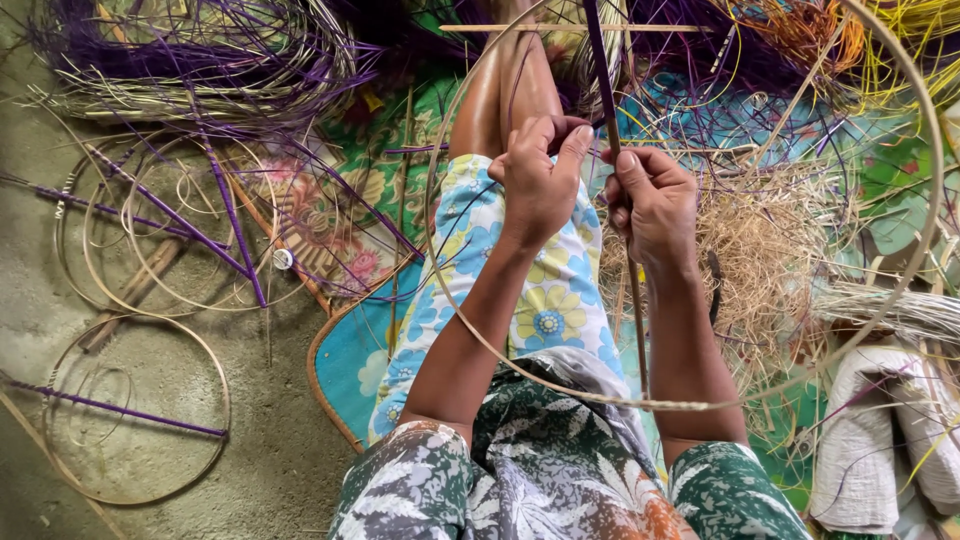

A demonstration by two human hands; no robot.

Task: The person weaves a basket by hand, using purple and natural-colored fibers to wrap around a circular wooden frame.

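My left hand (540, 175) and my right hand (652, 205) meet above my lap, both pinching a long purple strip (600, 70) that runs up and away from me. A thin stick continues down from my right hand. A large pale cane hoop (930, 200) circles my hands and lap, its lower arc crossing my forearms. My legs stretch out ahead under a flowered cloth (540, 300).
Finished cane rings with purple crossbars (150, 410) lie on the concrete floor at left. A heap of purple and pale strips (200, 60) sits at top left. Straw shavings (770, 250) pile at right, with folded white cloth (870, 430) at bottom right and yellow strips (900, 40) above.
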